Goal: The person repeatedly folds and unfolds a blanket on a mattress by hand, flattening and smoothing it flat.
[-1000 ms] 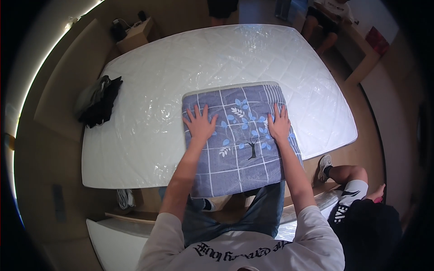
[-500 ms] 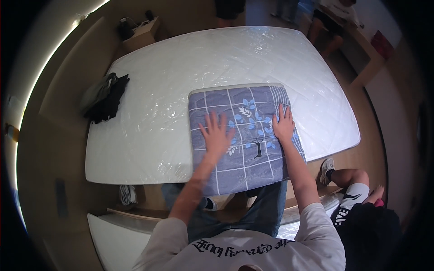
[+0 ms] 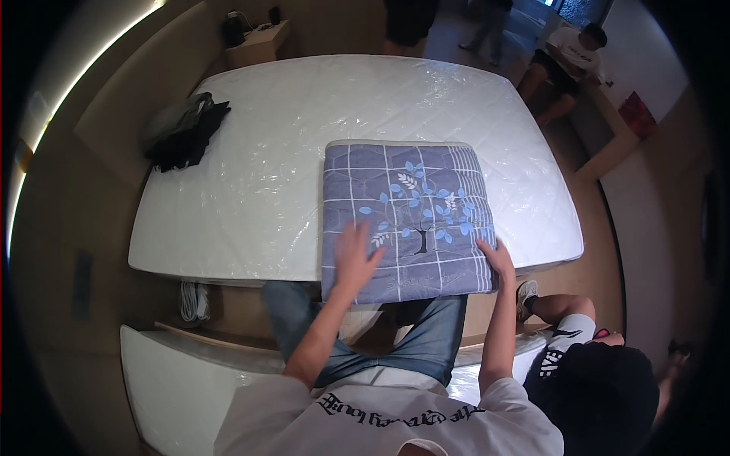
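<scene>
A folded grey-blue quilt (image 3: 411,262) with white check lines and a blue-leaved tree print lies on a plastic-wrapped white mattress (image 3: 258,175). Its near edge reaches just past the mattress toward my lap. My left hand (image 3: 356,257) is over the quilt's near left part, fingers apart and slightly blurred; whether it touches the cloth I cannot tell. At the right edge of the quilt, my right hand (image 3: 498,260) rests with its fingers loosely spread along the side. Neither hand grips anything visible.
Dark clothing (image 3: 186,137) lies at the mattress's left. A person in a black cap (image 3: 601,387) sits close on my right. Behind me is another wrapped white mattress (image 3: 175,387). A bundled white cable (image 3: 194,300) lies below the mattress edge. Other people are at the far side.
Both hands have come nearer to me across the quilt; the right one has gone from its top to its right edge. The quilt looks flatter, and the view has shifted.
</scene>
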A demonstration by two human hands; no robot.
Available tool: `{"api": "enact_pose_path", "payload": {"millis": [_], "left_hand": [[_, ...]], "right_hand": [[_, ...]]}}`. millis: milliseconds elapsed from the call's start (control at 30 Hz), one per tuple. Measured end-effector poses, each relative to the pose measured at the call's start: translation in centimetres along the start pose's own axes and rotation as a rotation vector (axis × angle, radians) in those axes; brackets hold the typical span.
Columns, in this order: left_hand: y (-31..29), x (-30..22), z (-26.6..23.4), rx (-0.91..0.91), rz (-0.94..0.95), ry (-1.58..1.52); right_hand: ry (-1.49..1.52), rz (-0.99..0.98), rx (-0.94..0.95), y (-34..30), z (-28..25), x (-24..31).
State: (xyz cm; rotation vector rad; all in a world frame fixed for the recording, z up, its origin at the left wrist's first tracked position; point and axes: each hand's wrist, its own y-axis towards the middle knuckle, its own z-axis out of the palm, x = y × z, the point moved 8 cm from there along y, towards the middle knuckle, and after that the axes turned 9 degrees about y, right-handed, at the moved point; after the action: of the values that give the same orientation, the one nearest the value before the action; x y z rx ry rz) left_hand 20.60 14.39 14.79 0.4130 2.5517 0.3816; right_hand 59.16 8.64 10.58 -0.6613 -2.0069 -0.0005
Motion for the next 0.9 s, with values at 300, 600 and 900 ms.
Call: {"api": "enact_pose_path", "payload": {"millis": [300,600,900], "left_hand": [[-3.3,9.6,2.9,0.198,-0.446,-0.905],[1.6,3.9,0.9,-0.053,-0.251,-0.589],[0.5,3.6,10.0,0.278,-0.488,-0.391]], "right_hand": [[0.570,0.092,0.227,-3.8,-0.8,-2.6],[0.250,-0.526,-0.282,-4.5,-7.2,3.1],[0.486,0.138,-0.422,1.0,-9.6,-14.0]]}}
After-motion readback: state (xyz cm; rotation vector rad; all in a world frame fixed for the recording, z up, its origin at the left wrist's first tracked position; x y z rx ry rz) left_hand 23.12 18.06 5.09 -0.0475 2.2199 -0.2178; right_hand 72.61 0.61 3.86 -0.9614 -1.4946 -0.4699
